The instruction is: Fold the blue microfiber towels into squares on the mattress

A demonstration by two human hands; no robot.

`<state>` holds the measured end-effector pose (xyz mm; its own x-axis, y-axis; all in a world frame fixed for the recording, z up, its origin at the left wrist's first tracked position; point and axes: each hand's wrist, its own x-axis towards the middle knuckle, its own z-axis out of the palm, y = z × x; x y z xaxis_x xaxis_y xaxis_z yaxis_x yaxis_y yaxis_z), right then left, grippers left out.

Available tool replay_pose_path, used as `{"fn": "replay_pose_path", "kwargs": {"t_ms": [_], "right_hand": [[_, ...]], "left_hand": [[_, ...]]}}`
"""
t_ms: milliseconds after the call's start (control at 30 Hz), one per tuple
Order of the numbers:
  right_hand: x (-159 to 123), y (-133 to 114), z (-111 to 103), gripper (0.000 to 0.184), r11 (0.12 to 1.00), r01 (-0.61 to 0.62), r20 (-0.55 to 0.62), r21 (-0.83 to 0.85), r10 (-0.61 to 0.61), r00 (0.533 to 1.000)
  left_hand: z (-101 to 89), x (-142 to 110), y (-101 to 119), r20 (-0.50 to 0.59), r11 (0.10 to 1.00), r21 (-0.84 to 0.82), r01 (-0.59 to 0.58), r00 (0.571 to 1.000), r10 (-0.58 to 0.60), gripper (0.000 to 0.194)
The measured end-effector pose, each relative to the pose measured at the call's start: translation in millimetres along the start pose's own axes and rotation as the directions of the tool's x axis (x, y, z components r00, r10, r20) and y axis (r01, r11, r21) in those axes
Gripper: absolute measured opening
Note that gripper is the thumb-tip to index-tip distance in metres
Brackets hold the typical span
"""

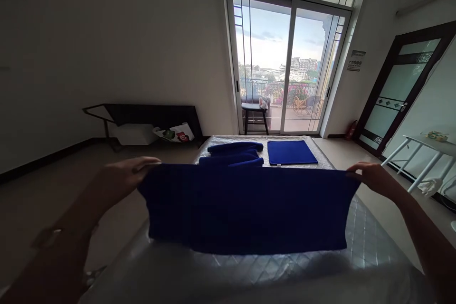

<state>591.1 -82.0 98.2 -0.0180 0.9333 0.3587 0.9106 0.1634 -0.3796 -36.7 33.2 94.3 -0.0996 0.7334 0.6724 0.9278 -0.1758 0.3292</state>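
A dark blue cloth, perhaps a towel (pixel 249 209), hangs stretched between my two hands above a plastic-covered mattress (pixel 374 242). My left hand (pixel 130 173) pinches its upper left corner. At the upper right corner, my right hand (pixel 372 178) grips the edge between thumb and fingers. Behind the held towel, a flat folded blue cloth (pixel 292 152) with a small white tag lies on the far end of the mattress. Left of it is a loose, bunched pile of blue cloths (pixel 233 153), partly hidden by the towel.
A black bench (pixel 153 116) with a white box (pixel 137 134) and a printed bag (pixel 176 133) stands along the left wall. Beyond the mattress are a dark stool (pixel 254 108) and a sliding glass door (pixel 285 66). A small table (pixel 427 141) stands right, near a dark-framed door (pixel 402 90).
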Motion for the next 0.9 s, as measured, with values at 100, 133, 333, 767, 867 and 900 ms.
{"fn": "replay_pose_path", "kwargs": {"t_ms": [100,133,333,767,867,900], "right_hand": [[23,-4,-8,0.053,0.993,-0.060,-0.154,-0.100,0.044,0.987],[25,-5,-11,0.053,0.990,-0.083,-0.197,-0.112,0.060,0.979],[-14,6,2,0.058,0.994,-0.104,-0.237,0.023,0.106,0.966],[-104,55,158,0.032,0.932,-0.274,0.068,0.237,0.266,0.962],[-116,59,155,0.033,0.934,-0.295,0.134,0.202,0.272,0.953],[-120,59,151,0.033,0.936,-0.299,0.158,0.188,0.272,0.949]], "left_hand": [[-5.0,12,20,0.056,0.997,0.025,0.071,0.996,-0.072,0.096],[-7.6,11,24,0.027,0.993,0.029,0.111,0.993,-0.111,0.094],[-2.6,-52,-3,-0.108,0.973,-0.098,0.211,0.969,-0.221,0.055],[79.1,-227,-31,0.450,0.974,-0.097,0.205,0.882,-0.141,0.030],[71.5,-238,-41,0.494,0.978,-0.056,0.199,0.857,-0.146,0.031],[68.3,-242,-44,0.509,0.980,-0.042,0.197,0.848,-0.149,0.032]]}}
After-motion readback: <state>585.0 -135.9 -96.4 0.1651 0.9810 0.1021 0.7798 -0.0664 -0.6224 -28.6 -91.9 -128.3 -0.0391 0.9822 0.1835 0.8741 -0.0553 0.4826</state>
